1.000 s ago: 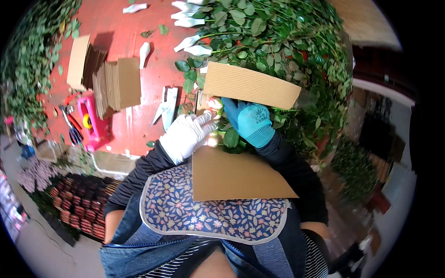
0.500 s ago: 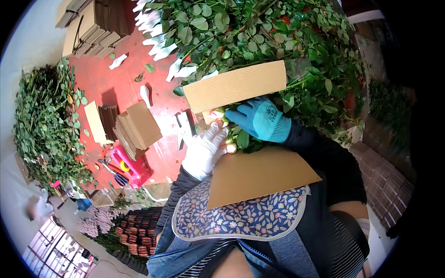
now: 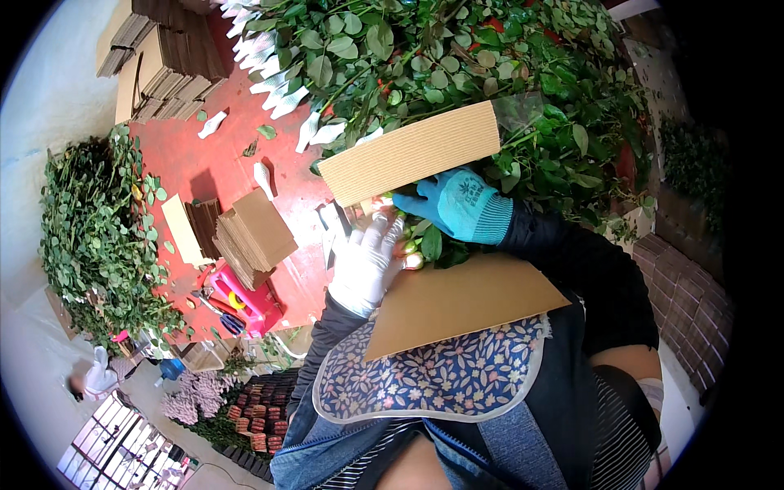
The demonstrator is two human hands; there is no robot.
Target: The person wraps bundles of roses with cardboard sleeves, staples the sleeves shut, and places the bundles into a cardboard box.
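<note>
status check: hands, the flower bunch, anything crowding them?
Left hand in white glove, on the rose buds. Right hand in blue glove, gripping the bunch under the corrugated cardboard sheet. Leafy stems piled close behind; second cardboard sheet against apron.

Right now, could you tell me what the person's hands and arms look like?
The left hand wears a white glove, the right hand a blue-teal knit glove with a ribbed cuff and a dark printed mark on its back. Both forearms are in dark sleeves.

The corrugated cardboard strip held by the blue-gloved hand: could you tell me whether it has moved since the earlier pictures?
Cannot tell: the corrugated cardboard strip sits just above the blue-gloved right hand and the rose buds as before; only the head camera clearly swung.
</note>
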